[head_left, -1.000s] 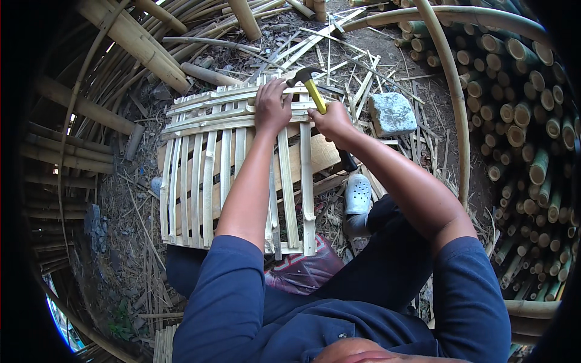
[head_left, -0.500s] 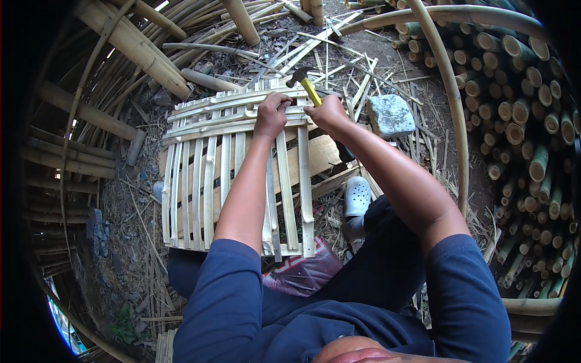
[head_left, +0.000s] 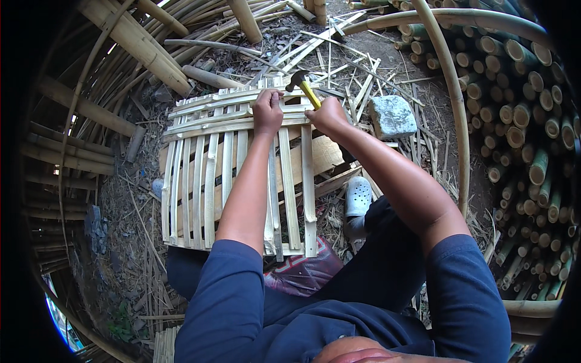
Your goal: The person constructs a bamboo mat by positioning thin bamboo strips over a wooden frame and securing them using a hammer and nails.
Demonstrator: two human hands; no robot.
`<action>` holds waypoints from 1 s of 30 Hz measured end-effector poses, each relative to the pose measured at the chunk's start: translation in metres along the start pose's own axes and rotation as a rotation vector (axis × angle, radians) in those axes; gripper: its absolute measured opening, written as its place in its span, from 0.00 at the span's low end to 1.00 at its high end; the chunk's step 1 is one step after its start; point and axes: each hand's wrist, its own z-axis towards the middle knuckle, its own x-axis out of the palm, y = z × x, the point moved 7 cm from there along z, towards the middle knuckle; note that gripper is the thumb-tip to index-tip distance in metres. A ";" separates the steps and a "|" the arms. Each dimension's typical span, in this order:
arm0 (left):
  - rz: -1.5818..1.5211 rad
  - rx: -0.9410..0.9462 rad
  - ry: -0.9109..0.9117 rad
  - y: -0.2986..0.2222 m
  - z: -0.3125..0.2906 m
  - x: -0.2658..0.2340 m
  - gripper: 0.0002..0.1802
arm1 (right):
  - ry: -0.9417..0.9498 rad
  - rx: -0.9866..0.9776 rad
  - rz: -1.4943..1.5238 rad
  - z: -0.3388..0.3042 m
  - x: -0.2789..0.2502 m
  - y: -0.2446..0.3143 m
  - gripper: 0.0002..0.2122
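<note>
My right hand is wrapped round the yellow handle of a claw hammer. Its dark head hangs over the far right part of a bamboo slat panel. Just left of the hammer, my left hand is closed above the panel's cross strips, fingers pressed together. Whatever it pinches, if anything, is too small to make out. Long pale slats run toward me, crossed by several strips at the far end. Beneath the panel lies a wooden board, partly hidden by the slats.
A pale stone block sits right of the panel. Stacked cut bamboo poles fill the right side, behind a curved bamboo pole. Bamboo offcuts litter the ground beyond. My foot wears a light perforated clog. Thick bamboo stands at far left.
The hammer head has shifted slightly left and down, toward my left hand. My left hand has turned a little, and the panel's near end has moved slightly.
</note>
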 end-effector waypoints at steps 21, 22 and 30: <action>-0.068 0.136 0.464 -0.028 -0.013 0.016 0.07 | -0.064 -0.053 -0.052 0.004 0.005 0.000 0.19; -0.025 0.190 0.466 -0.032 -0.013 0.017 0.08 | -0.063 -0.053 -0.052 0.004 0.005 0.000 0.19; 0.083 0.142 0.441 -0.031 -0.012 0.019 0.10 | 0.019 0.028 0.014 0.013 0.003 -0.009 0.20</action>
